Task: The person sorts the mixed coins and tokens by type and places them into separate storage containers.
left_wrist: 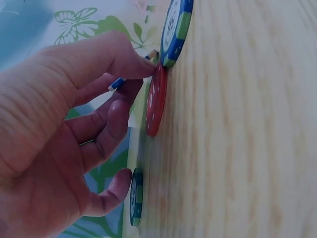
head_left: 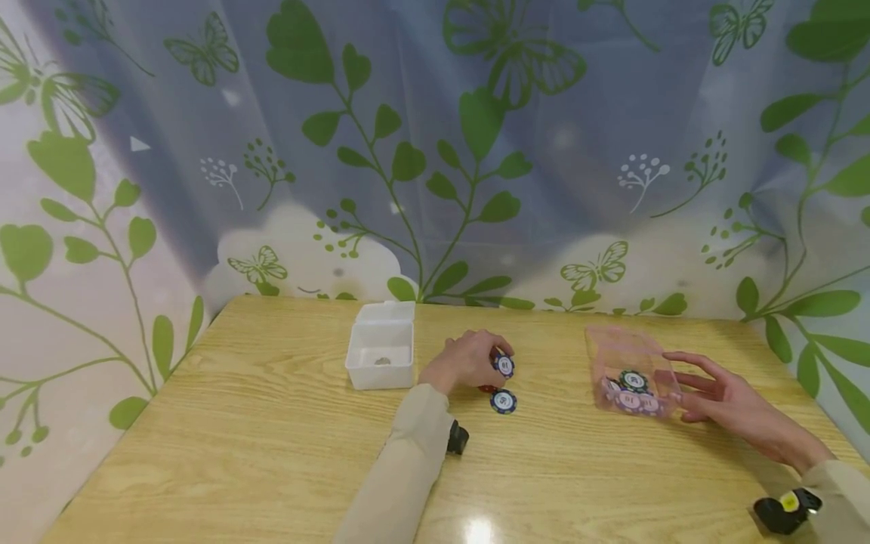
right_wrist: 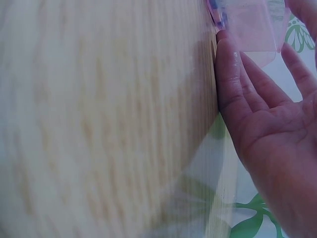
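Observation:
My left hand sits mid-table with its fingers curled and pinches a blue-and-white poker chip. In the left wrist view that hand has a chip's blue-white edge between its fingers, and its fingertip touches a tilted red chip. A blue-green chip lies flat beyond it, and another lies by the thumb. One more chip lies on the table just in front. My right hand, fingers straight, rests against a clear pink box that holds several chips; the right wrist view shows my fingers beside the box.
An open white plastic box stands left of my left hand, with a small item inside. The wooden table is backed and flanked by a leaf-and-butterfly curtain. Black wrist cameras sit on both sleeves.

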{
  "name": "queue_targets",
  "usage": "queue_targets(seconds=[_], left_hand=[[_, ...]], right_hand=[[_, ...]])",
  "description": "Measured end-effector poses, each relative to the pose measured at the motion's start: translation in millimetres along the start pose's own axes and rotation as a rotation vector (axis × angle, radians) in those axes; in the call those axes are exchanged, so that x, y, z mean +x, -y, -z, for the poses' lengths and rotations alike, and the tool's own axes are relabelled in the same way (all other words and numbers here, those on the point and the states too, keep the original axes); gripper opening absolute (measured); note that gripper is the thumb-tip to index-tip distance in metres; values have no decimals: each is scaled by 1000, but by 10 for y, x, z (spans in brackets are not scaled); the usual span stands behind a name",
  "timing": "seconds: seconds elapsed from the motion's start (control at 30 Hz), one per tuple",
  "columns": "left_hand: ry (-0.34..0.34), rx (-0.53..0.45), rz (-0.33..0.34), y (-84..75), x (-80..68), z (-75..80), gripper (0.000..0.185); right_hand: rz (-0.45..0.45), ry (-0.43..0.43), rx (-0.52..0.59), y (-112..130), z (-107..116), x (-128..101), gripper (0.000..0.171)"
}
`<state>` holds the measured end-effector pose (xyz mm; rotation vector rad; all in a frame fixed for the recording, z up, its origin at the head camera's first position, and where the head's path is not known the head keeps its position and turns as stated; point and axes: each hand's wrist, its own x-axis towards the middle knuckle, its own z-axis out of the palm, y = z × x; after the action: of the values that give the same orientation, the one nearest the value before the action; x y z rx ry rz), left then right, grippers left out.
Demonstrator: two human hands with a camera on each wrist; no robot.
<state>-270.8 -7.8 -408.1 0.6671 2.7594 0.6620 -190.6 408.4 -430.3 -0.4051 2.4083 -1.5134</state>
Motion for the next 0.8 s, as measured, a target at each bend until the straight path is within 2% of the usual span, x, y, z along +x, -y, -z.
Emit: queue_targets(seconds=[0.27, 0.43, 0.6, 0.8], left_hand=[[1, 0, 4, 3, -21, 15, 39], [-15, -42, -26, 18, -21, 14, 39], [-43, -112, -74, 24, -23, 8, 38], [-64, -242, -131, 28, -12, -15, 38]], right_hand=[[17, 10, 17, 2, -4, 1, 60], [-5, 0, 9, 10, 0, 9, 60], [-1, 6, 21, -3, 1, 9, 58], [-2, 13, 32, 1, 4, 1, 57]])
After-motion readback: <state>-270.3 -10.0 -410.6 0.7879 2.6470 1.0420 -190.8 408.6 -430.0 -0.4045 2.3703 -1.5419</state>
